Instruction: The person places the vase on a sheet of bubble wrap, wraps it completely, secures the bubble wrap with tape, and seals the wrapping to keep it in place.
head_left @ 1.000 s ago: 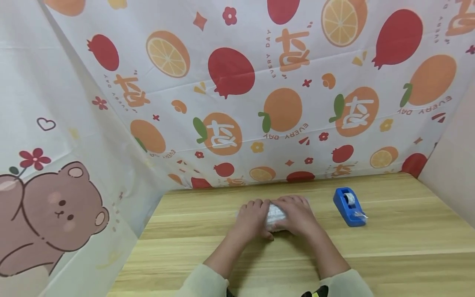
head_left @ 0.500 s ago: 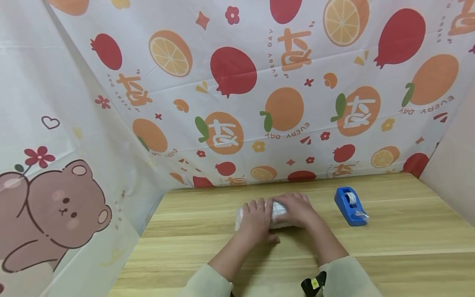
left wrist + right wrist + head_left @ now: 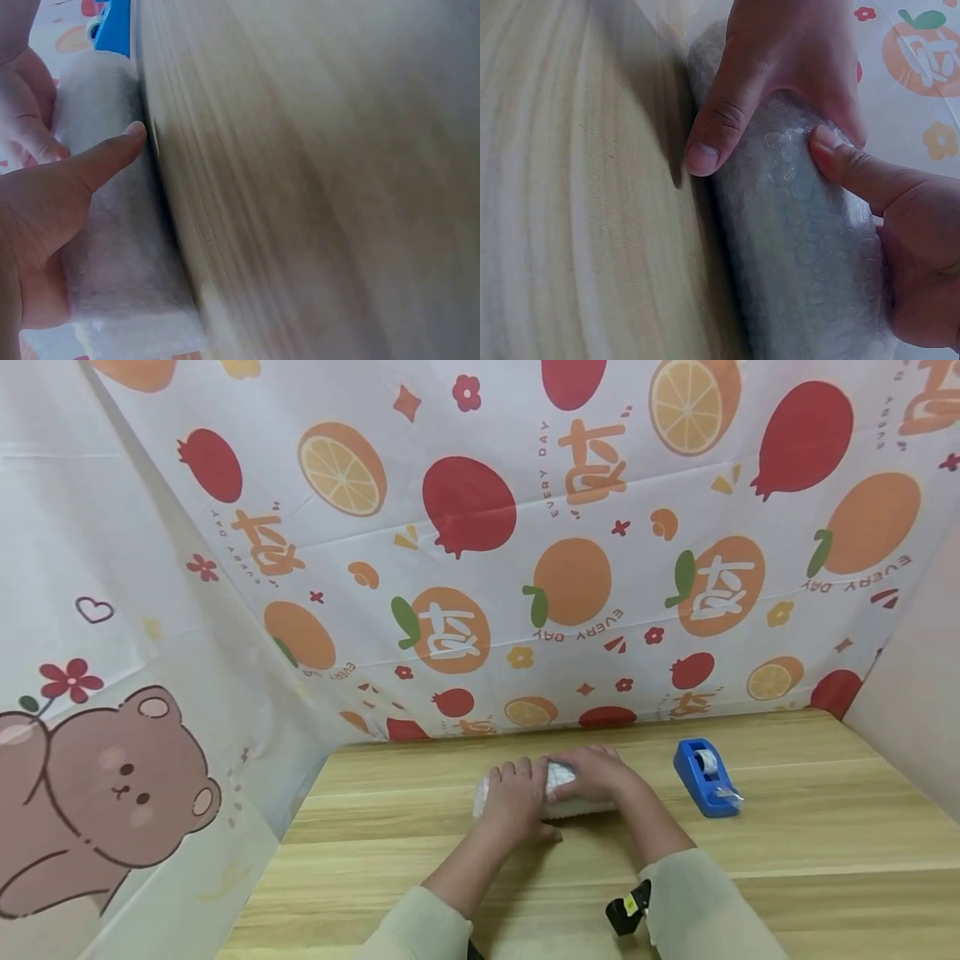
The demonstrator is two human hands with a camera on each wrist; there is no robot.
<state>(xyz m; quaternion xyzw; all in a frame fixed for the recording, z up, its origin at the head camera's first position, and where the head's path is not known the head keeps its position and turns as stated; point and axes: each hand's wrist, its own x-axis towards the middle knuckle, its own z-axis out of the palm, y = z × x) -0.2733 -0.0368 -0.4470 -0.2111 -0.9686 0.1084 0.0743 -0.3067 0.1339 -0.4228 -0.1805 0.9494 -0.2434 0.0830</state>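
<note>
I see left hand (image 3: 517, 800) and right hand (image 3: 591, 774) half-curled round the bubble-wrapped bundle (image 3: 799, 240), left of the tape dispenser (image 3: 705, 783), likely steadying it.

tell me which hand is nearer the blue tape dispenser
Right. The right hand grips the bubble-wrapped bundle, left of the blue tape dispenser; the left hand grips it farther left.

Head view angled downward, wrist views close, sharing bubble-wrapped bundle (image 3: 802, 232)
</note>
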